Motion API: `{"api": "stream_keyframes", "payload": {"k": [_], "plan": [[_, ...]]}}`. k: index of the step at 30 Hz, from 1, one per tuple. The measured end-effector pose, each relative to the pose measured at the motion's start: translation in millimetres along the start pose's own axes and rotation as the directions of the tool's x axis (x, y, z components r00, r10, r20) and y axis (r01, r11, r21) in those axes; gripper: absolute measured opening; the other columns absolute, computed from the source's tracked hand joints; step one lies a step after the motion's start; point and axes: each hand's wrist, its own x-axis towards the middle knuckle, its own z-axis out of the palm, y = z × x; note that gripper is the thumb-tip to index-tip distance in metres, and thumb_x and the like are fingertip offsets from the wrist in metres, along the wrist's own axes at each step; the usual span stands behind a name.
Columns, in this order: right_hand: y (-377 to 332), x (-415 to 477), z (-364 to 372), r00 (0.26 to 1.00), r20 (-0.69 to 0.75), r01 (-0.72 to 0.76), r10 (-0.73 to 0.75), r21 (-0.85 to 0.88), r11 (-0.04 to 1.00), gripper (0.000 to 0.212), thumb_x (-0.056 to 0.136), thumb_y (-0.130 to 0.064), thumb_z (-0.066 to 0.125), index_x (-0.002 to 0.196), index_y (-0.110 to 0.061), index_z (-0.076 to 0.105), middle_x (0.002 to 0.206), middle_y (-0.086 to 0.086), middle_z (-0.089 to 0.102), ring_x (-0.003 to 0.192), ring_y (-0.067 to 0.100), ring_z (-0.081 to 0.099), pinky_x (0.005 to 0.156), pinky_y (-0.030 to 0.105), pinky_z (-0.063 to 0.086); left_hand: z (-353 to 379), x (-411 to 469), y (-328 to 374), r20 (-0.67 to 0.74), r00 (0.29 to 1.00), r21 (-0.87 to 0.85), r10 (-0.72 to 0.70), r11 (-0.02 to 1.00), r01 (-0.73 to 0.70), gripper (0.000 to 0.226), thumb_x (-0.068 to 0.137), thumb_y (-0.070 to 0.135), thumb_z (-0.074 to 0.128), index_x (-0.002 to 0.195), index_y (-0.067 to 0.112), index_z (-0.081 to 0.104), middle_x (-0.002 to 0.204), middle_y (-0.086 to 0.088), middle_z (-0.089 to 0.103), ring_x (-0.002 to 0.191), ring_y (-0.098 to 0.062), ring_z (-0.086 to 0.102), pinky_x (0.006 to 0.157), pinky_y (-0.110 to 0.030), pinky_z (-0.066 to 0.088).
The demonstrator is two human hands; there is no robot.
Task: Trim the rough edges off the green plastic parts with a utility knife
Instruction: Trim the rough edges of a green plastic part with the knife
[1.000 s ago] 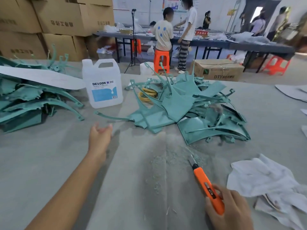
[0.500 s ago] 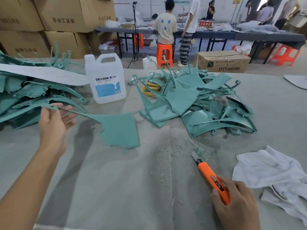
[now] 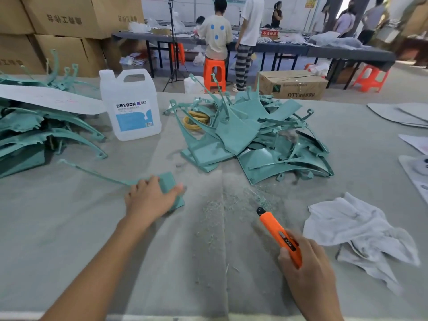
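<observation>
Green plastic part, a flat teal panel with a long thin stem, now lies on the grey felt-covered table. It sits in front of the tangled heap of similar green pieces and just left of the scatter of green shavings. Half a second ago it hung in the air, pinched by its stem; a second ago the left hand was empty and reaching. So a fresh piece has been fetched and laid where the trimming is done, and cutting likely comes next. The left hand covers most of the green plastic part, fingers bent over its far edge and thumb stretched along its right side, holding it flat. The right hand is wrapped round the orange-handled utility knife. The knife's tip points toward the shavings, well apart from the part, and its blade is too small to make out.
</observation>
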Motion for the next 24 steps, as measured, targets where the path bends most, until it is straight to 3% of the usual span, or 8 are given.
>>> {"api": "stream_keyframes", "payload": {"k": [3, 7, 12, 16, 18, 20, 22, 24], "plan": [[1, 1, -3, 0.999, -0.024, 0.05, -0.049, 0.032, 0.998, 0.041, 0.084, -0.026, 0.056, 0.119, -0.01, 0.072, 0.101, 0.01, 0.07, 0.093, 0.017, 0.052, 0.077, 0.025, 0.037, 15, -6, 13, 0.03, 0.999, 0.177, 0.04, 0.983, -0.044, 0.095, 0.076, 0.092, 0.035, 0.141, 0.022, 0.045, 0.144, -0.014, 0.044, 0.13, -0.037, 0.04, 0.107, -0.048, 0.031], [0, 1, -4, 0.998, -0.029, 0.059, -0.057, 0.092, 0.994, 0.052, 0.086, -0.037, 0.043, 0.119, -0.008, 0.071, 0.101, 0.007, 0.07, 0.092, 0.018, 0.054, 0.077, 0.024, 0.037, 14, -7, 5, 0.017, 0.992, 0.132, 0.124, 0.983, -0.125, 0.073, 0.08, 0.066, 0.058, 0.137, 0.021, 0.05, 0.141, -0.011, 0.048, 0.128, -0.034, 0.043, 0.105, -0.042, 0.036], [8, -1, 1, 0.997, -0.068, -0.025, 0.031, 0.094, 0.995, 0.031, 0.09, -0.017, 0.068, 0.121, -0.014, 0.071, 0.108, 0.01, 0.071, 0.099, 0.033, 0.067, 0.082, 0.034, 0.045, -3, -36, -19, 0.155, 0.933, 0.029, 0.324, 0.943, -0.332, 0.071, 0.08, 0.04, 0.071, 0.145, 0.029, 0.045, 0.141, -0.003, 0.053, 0.128, -0.026, 0.05, 0.104, -0.031, 0.039], [12, 0, 3, 0.997, -0.061, -0.031, 0.037, 0.089, 0.996, 0.037, 0.088, -0.025, 0.06, 0.123, -0.016, 0.07, 0.108, 0.008, 0.069, 0.102, 0.027, 0.059, 0.081, 0.033, 0.042, -15, -66, -41, 0.201, 0.868, -0.159, 0.454, 0.89, -0.428, 0.053, 0.076, 0.028, 0.068, 0.126, 0.041, 0.056, 0.114, 0.014, 0.065, 0.11, -0.012, 0.061, 0.101, -0.027, 0.043], [14, -1, 4, 0.997, -0.063, -0.045, 0.052, 0.096, 0.994, 0.035, 0.091, -0.027, 0.064, 0.124, -0.018, 0.069, 0.107, 0.006, 0.069, 0.102, 0.027, 0.059, 0.081, 0.034, 0.042, -17, -76, -48, 0.123, 0.876, -0.185, 0.467, 0.877, -0.442, 0.048, 0.076, 0.046, 0.071, 0.122, 0.045, 0.056, 0.104, 0.019, 0.063, 0.103, -0.008, 0.06, 0.101, -0.032, 0.045], [14, -1, 3, 0.995, -0.071, -0.065, 0.072, 0.094, 0.993, 0.039, 0.09, -0.04, 0.067, 0.124, -0.022, 0.068, 0.102, 0.001, 0.065, 0.097, 0.026, 0.06, 0.08, 0.032, 0.042, -12, -84, -54, 0.151, 0.893, -0.071, 0.425, 0.905, -0.419, 0.084, 0.069, 0.08, 0.065, 0.14, 0.041, 0.046, 0.134, 0.013, 0.048, 0.13, -0.012, 0.041, 0.116, -0.033, 0.031], [14, -1, 3, 0.995, -0.057, -0.072, 0.078, 0.089, 0.993, 0.045, 0.089, -0.051, 0.07, 0.126, -0.025, 0.066, 0.098, -0.007, 0.058, 0.09, 0.023, 0.058, 0.078, 0.034, 0.042, -3, -88, -59, 0.288, 0.887, 0.064, 0.36, 0.917, -0.393, 0.123, 0.054, 0.098, 0.053, 0.157, 0.041, 0.015, 0.162, 0.011, 0.006, 0.152, -0.016, 0.003, 0.125, -0.038, 0.006], [15, -2, 2, 0.996, -0.034, -0.078, 0.081, 0.083, 0.993, 0.051, 0.082, -0.052, 0.066, 0.127, -0.027, 0.066, 0.096, -0.008, 0.056, 0.088, 0.02, 0.055, 0.077, 0.035, 0.041, 2, -88, -65, 0.354, 0.87, 0.081, 0.343, 0.916, -0.393, 0.136, 0.048, 0.101, 0.049, 0.158, 0.041, -0.002, 0.163, 0.013, -0.02, 0.153, -0.017, -0.018, 0.125, -0.041, -0.008]]}}
